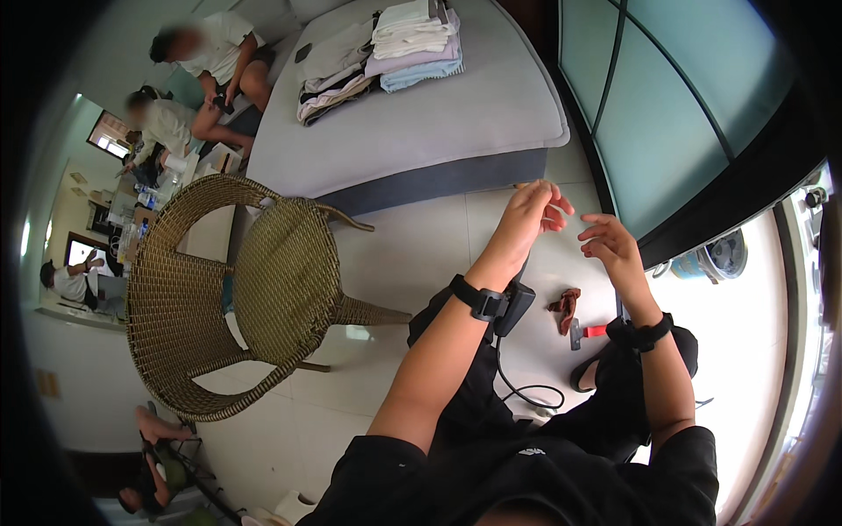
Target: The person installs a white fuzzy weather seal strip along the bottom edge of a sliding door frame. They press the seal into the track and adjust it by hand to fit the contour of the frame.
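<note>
My left hand (pixel 531 212) is raised over the tiled floor near the corner of the bed. Its fingers are loosely bent and apart, with nothing visible in them. Beside it on the right, my right hand (pixel 611 244) is also lifted with parted, slightly curled fingers, and it holds nothing. A small gap separates the two hands. Both wrists wear black straps, and a black box (pixel 515 309) with a cable sits by the left wrist. Below the hands, a crumpled reddish-brown cloth (pixel 568 307) and a red-handled tool (pixel 586 333) lie on the floor.
A wicker armchair (pixel 285 280) stands at the left. Ahead, a grey bed (pixel 491 96) carries stacks of folded clothes (pixel 412 44). Frosted sliding doors (pixel 667 114) and a bucket (pixel 726 256) are on the right. Other people sit at the far left and lower left.
</note>
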